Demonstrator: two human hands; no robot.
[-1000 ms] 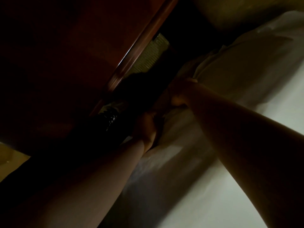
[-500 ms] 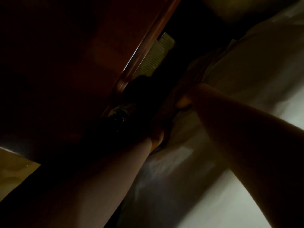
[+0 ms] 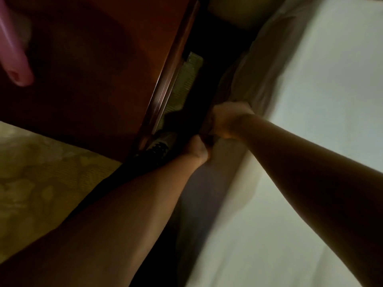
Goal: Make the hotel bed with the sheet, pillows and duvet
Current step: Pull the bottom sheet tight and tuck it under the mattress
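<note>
The white sheet (image 3: 323, 112) covers the mattress on the right half of the view and hangs down its side (image 3: 209, 183) in shadow. My left hand (image 3: 196, 149) is fisted on the sheet's edge at the mattress side, low in the gap beside the bed. My right hand (image 3: 227, 119) sits just above and to the right, fingers curled around bunched sheet at the mattress edge. Both forearms reach in from the bottom. The scene is dim and blurred; the fingertips are hidden.
A dark red-brown wooden nightstand (image 3: 116, 65) stands close on the left, leaving a narrow gap. My black laced shoe (image 3: 157, 150) stands in that gap on patterned carpet (image 3: 37, 175). A pink object (image 3: 14, 59) lies at the upper left.
The view has brightened and shifted. Both hands stay gripped on the sheet at the mattress edge and have drawn closer together, with more sheet top showing on the right.
</note>
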